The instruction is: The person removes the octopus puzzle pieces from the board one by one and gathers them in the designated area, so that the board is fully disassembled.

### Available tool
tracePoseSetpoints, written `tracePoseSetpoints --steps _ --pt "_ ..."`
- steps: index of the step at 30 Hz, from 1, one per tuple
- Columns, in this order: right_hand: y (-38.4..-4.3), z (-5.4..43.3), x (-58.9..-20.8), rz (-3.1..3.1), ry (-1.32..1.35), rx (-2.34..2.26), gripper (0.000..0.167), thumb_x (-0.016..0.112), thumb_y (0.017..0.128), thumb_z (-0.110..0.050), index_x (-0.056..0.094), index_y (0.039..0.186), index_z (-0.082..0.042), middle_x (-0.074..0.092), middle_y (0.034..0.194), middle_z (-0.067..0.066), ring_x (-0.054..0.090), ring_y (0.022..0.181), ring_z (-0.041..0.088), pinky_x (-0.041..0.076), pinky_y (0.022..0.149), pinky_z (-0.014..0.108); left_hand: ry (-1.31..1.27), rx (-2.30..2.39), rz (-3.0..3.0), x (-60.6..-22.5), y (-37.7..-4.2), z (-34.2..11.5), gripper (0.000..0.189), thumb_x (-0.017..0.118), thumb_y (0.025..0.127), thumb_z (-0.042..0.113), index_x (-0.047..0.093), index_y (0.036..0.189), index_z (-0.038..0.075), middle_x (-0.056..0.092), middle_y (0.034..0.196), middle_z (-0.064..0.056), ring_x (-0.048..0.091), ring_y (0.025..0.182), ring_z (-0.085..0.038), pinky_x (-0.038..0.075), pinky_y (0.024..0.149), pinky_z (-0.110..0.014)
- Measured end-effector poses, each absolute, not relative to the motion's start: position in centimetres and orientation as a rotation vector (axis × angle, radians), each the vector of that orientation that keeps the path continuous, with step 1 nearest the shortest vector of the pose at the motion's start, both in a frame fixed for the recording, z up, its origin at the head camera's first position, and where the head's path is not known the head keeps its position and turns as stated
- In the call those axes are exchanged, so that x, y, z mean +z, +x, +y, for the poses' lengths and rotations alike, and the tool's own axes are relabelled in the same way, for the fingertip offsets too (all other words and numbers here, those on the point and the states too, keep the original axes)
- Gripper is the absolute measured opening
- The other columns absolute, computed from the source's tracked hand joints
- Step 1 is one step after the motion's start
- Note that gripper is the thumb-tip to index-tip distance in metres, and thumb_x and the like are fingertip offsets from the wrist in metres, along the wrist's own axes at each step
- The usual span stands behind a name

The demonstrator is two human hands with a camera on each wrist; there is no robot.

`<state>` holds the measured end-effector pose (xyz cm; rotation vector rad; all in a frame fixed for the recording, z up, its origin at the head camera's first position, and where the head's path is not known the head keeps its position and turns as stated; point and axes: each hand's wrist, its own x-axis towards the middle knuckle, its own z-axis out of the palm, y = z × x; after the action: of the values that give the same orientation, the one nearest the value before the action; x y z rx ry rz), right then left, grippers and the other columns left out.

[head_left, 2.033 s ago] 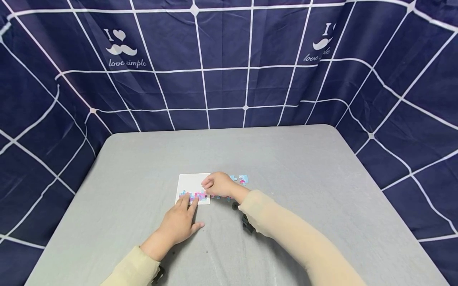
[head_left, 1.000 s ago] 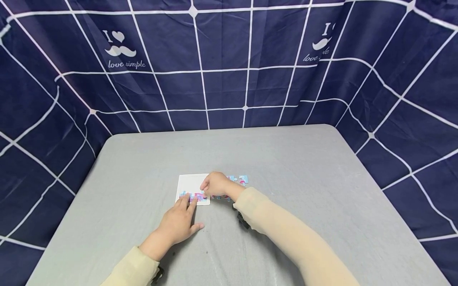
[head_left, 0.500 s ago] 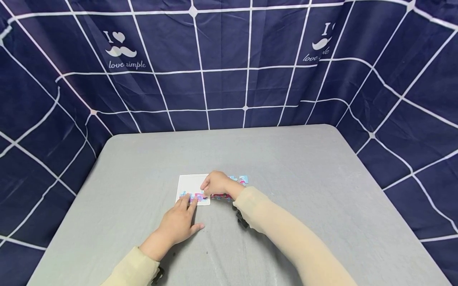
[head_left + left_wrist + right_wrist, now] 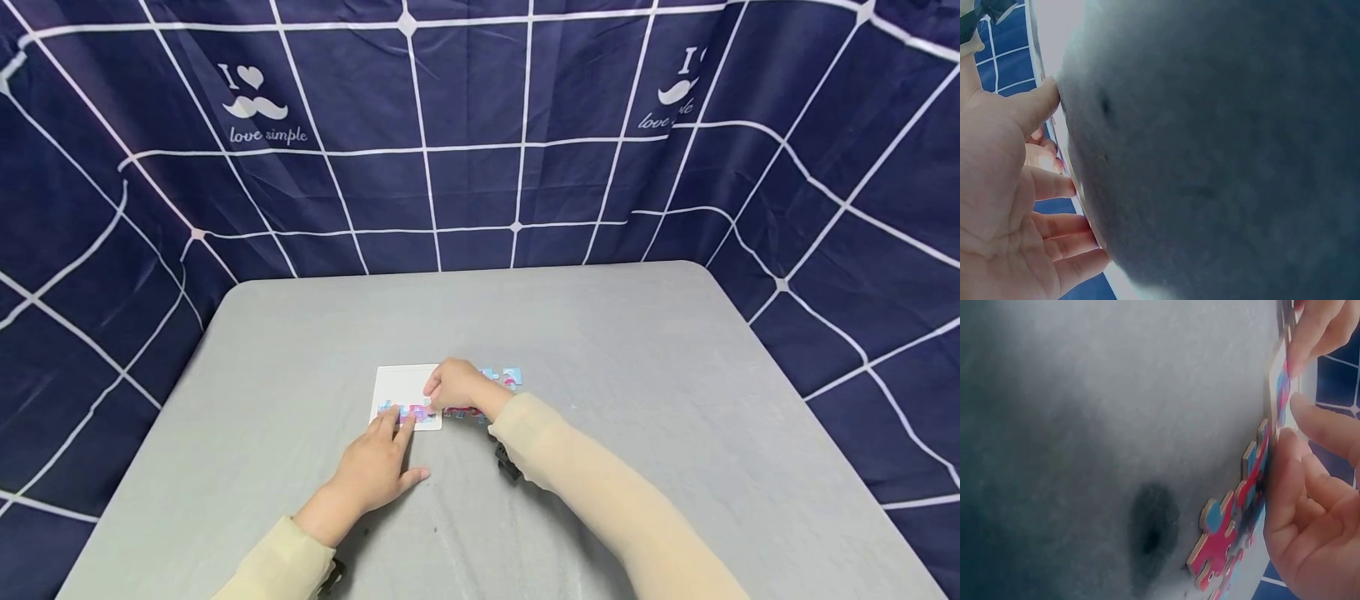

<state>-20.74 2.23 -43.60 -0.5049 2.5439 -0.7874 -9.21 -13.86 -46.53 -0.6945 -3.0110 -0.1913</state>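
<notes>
On the grey table lies a white puzzle tray, with joined pink, purple and light blue jigsaw pieces along its near edge. My left hand rests with its fingers spread, fingertips on those pieces and thumb out to the side. At the tray's right side my right hand has its fingers curled, thumb and fingertips pinching a jigsaw piece at the end of the row. A light blue tab shows between them; the rest is mostly hidden. In the right wrist view, that hand stands right beside the tray's edge.
Right of the tray lie loose jigsaw pieces: red and blue ones below my right hand, and a light blue one farther back. A red piece shows closely in the right wrist view. A dark blue gridded curtain surrounds the table.
My right hand has shifted slightly left and down over the tray's right edge since two seconds ago, then stays nearly still. My left hand keeps its place on the pieces.
</notes>
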Motion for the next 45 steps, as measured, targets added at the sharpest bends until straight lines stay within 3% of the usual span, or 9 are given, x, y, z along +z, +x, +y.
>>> tracePoseSetpoints --steps 20,32,45 --pt "-20.7 2.3 -43.3 2.484 -0.477 -0.891 0.016 0.08 0.074 -0.007 0.071 0.086 -0.009 0.066 0.074 -0.004 0.06 0.068 0.009 0.048 0.069 0.025 -0.699 -0.186 -3.017 -46.5 -9.2 -14.0 0.081 0.068 0.082 0.051 0.047 0.135 -0.008 0.041 0.137 -0.03 0.041 0.126 -0.042 0.045 0.093 -0.047" --pt "-20.6 2.5 -44.1 2.43 -0.452 -1.01 0.02 0.08 0.073 -0.003 0.065 0.085 -0.008 0.066 0.073 -0.002 0.059 0.065 0.01 0.046 0.058 0.023 -0.711 -0.19 -3.009 -46.5 -9.2 -14.0 0.081 0.068 0.082 0.051 0.048 0.134 -0.008 0.042 0.135 -0.03 0.042 0.125 -0.043 0.045 0.092 -0.047" --pt "-20.7 4.4 -44.2 2.356 -0.442 -1.156 0.02 0.077 0.077 -0.005 0.065 0.092 -0.008 0.069 0.081 0.001 0.061 0.066 0.014 0.048 0.059 0.027 -0.713 -0.187 -2.99 -46.9 -9.1 -13.9 0.083 0.067 0.082 0.052 0.046 0.136 -0.007 0.041 0.136 -0.03 0.042 0.125 -0.042 0.047 0.09 -0.047"
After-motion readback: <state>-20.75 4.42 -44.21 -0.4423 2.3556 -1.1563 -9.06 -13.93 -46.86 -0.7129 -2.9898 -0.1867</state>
